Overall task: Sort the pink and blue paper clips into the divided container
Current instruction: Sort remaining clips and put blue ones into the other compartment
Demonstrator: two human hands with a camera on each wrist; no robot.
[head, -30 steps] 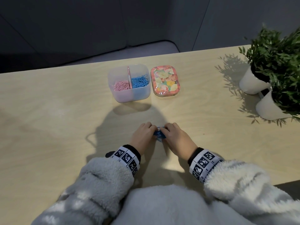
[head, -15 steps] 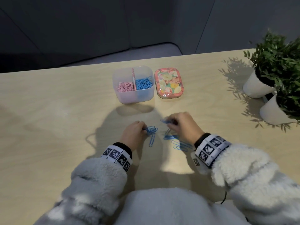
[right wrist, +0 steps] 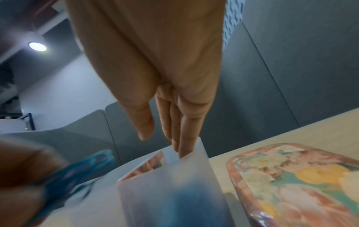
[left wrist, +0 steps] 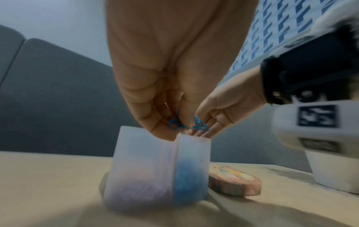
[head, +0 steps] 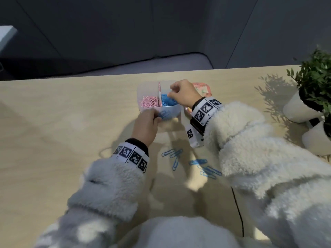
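Left hand: fingers pinch blue clips at container's near rim.
Right hand: fingers loose, holding nothing, over blue compartment.
Container: pink clips at 9 o'clock of the divider, blue at 3.
Bench: loose blue clips at 6 o'clock.

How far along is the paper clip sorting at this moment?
Mostly done: the divided container already holds pink clips in its left compartment and blue clips in its right one. In hand: the left hand pinches a few blue clips at the container's near wall; the right hand is over the blue side, fingers extended, with nothing visible in it. Left: loose blue clips on the table; no pink ones are visible there.
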